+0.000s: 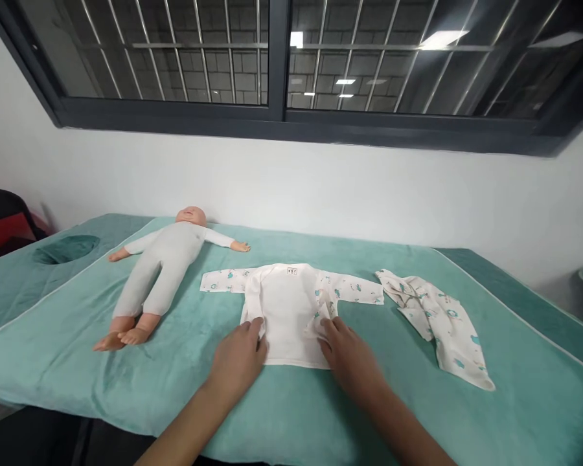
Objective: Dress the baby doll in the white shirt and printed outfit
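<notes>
Right now you have both hands on a white baby shirt [289, 317], which lies spread face up on the teal-covered massage bed [282, 421], straight in front of you. Its front stands open, baring the plain inner back and a small printed label [292, 271] at the neck, and its printed sleeves stretch out to either side. Your left hand [237, 357] has its fingers closed on the edge of the left front flap, while your right hand [352, 359] pinches the folded right front flap between thumb and fingers, near the lower hem. To your left, a baby doll [168, 259] in a pale, close-fitting bodysuit lies on its back, arms spread, head toward the wall [320, 188] and bare feet toward you; one of its hands is near the shirt's left cuff. Just beside the right cuff, a crumpled baby garment [449, 317] in a similar print lies slantwise.
</notes>
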Motion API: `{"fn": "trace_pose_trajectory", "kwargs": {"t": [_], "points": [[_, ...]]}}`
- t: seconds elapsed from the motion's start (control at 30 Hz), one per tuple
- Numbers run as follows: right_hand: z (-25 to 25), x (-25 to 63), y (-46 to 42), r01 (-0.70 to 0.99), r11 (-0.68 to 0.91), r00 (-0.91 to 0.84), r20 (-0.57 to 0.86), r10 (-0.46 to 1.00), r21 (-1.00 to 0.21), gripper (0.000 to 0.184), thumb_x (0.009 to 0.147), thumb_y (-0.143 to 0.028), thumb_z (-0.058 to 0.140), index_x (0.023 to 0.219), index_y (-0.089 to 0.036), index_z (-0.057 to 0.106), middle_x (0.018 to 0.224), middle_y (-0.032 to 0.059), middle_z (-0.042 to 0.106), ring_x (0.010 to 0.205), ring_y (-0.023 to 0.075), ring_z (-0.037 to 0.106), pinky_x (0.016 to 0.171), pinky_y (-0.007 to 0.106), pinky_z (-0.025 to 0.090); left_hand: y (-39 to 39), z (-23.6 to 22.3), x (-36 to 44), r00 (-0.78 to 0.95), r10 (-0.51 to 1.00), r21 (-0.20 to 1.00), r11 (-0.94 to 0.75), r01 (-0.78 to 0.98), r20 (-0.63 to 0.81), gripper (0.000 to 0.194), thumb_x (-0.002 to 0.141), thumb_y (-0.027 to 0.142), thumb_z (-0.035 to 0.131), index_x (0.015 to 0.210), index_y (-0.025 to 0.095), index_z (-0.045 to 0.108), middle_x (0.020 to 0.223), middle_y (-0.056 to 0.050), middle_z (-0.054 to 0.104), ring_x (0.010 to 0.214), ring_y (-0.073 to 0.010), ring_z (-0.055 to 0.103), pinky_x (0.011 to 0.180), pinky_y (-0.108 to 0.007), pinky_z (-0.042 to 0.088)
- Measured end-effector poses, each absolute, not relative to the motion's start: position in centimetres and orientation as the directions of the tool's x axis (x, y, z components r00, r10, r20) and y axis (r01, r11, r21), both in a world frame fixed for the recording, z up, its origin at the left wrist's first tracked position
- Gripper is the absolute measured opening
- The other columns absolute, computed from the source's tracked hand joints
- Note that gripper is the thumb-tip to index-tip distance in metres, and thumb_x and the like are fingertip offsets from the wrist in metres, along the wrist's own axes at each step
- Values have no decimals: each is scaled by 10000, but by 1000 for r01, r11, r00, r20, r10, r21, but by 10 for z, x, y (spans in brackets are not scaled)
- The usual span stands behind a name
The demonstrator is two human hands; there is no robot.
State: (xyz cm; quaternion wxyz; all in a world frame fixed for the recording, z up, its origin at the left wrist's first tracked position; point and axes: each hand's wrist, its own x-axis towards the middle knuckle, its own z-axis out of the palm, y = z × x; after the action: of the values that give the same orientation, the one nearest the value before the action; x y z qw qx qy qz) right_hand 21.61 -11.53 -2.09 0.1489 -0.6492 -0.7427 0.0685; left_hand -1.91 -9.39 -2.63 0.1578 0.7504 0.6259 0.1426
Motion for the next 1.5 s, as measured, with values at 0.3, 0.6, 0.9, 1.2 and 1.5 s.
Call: {"fn": "trace_pose_trajectory", "kwargs": {"t": [0.3, 0.6, 0.9, 1.2, 1.5], "points": [[-43, 280, -111, 395, -63, 571, 192, 798, -916, 335, 879, -452, 478, 1045, -166, 536, 849, 63, 638, 641, 192, 614, 584, 314, 518, -84, -16, -81, -194, 974, 771, 33, 636, 119, 301, 850, 299, 436, 1043, 187, 638, 855, -34, 669, 772, -213, 634, 720, -329, 522], [-26, 262, -110, 954, 144, -29, 399, 916, -262, 317, 894, -233, 426, 1114, -246, 654, 1152, 71, 660, 1092, 280, 586, 888, 400, 453, -80, -50, -55, 318, 785, 158, -461, 873, 531, 388, 885, 96, 413, 1206, 152, 623, 1403, -136, 529, 1365, -294, 421, 1095, -485, 406], [-28, 303, -87, 704, -280, 455, 111, 884, -652, 341, 860, -363, 422, 991, -139, 643, 952, 137, 691, 841, 278, 664, 722, 387, 522, -63, -73, -47, 352, 868, 57, -394, 917, 350, 481, 988, 375, 394, 1417, 185, 496, 1536, -108, 401, 1445, -317, 320, 1142, -549, 320], [-17, 227, -91, 876, 279, -94, 429, 898, -392, 322, 927, -241, 418, 1208, -203, 571, 1387, 111, 509, 1305, 260, 464, 1093, 458, 411, -68, -68, -47, 296, 897, 140, -356, 924, 329, 464, 1000, 378, 358, 1366, 168, 550, 1510, -88, 445, 1436, -309, 340, 1149, -557, 309], [35, 123, -21, 355, 135, -286, 30, 958, -925, 306, 902, -424, 541, 1153, -256, 593, 1296, 63, 604, 1232, 223, 555, 1052, 412, 452, -28, 20, -161, -118, 868, 438, -122, 890, 482, 520, 961, 460, 371, 1289, 119, 589, 1396, -147, 559, 1371, -300, 433, 1139, -480, 356]]}}
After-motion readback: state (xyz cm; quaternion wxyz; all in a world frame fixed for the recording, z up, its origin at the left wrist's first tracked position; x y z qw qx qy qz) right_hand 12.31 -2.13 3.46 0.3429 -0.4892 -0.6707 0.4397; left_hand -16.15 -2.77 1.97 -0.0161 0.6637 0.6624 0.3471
